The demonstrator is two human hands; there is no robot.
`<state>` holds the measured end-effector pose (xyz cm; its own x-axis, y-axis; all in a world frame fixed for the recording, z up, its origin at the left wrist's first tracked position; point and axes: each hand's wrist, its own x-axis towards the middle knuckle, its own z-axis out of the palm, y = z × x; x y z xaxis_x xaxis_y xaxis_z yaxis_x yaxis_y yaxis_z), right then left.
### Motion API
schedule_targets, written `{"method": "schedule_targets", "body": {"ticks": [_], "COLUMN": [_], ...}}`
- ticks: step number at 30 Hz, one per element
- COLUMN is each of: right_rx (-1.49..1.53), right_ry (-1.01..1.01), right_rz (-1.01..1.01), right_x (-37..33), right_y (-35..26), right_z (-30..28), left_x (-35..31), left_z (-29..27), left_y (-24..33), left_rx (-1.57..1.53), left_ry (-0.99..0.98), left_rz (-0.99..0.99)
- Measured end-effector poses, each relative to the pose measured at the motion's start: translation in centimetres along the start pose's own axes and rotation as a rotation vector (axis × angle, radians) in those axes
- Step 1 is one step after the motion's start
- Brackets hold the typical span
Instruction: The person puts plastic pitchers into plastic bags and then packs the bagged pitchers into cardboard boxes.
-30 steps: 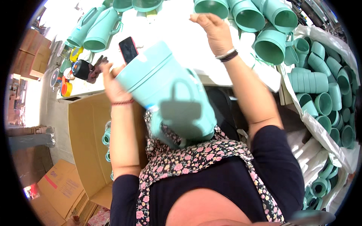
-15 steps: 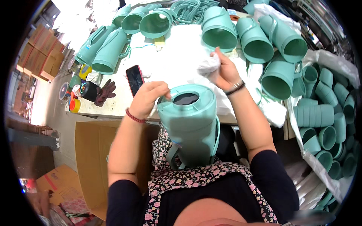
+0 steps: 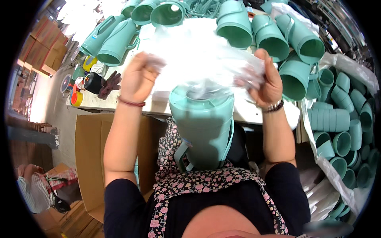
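Grasping translucent plastic film (image 3: 200,51) between left hand (image 3: 139,77) and right hand (image 3: 268,81), fingers curled in at either side; left fingertips smeared by motion, right fingertips veiled by the film. Cannot tell whether bag or flat sheet, with glare bleaching most of it into the white surface behind. Just below, upright in the lap before the floral apron (image 3: 222,176), a teal jug shell (image 3: 204,131), round opening turned up and partly covered by the film's lower edge; touching or barely above, cannot tell. Low on the shell's left, a handle (image 3: 181,154), half lost in shadow.

Behind the shell, the near edge of the table (image 3: 104,102), interrupted by shell and film. Open gaps on both sides, between shell and each wrist. Along the far side, teal jugs (image 3: 234,29) lying mouth-forward, some cropped by the top rim, like the tangled teal straps (image 3: 202,8). Close by the left forearm, a cardboard box (image 3: 88,162), contents mostly hidden. Beyond the right forearm, a plastic sack (image 3: 345,63) of teal cups (image 3: 331,119), bulging past the table's corner. Lower right, a blurred dark oval (image 3: 327,229), impossible to name
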<state>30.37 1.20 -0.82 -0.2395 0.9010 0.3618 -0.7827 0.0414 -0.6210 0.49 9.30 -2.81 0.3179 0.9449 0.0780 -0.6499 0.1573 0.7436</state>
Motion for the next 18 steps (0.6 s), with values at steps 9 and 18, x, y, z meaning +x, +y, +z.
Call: {"method": "schedule_targets", "body": {"ticks": [9,18], "right_rx": [-1.465,-1.425], "right_ry": [0.341,-0.559], "right_rz": [-0.021,0.795], "right_x": [-10.6,-14.3], "right_y": [4.1,0.1], "right_z": [-9.1,6.0], "left_x": [-8.0,-31.3], "left_z": [2.6,-7.2], "left_y": [-2.5,-10.1], "left_rx": [0.72,1.347], "left_ry": [-0.295,-0.601], "left_rz": [0.277,-0.409]}}
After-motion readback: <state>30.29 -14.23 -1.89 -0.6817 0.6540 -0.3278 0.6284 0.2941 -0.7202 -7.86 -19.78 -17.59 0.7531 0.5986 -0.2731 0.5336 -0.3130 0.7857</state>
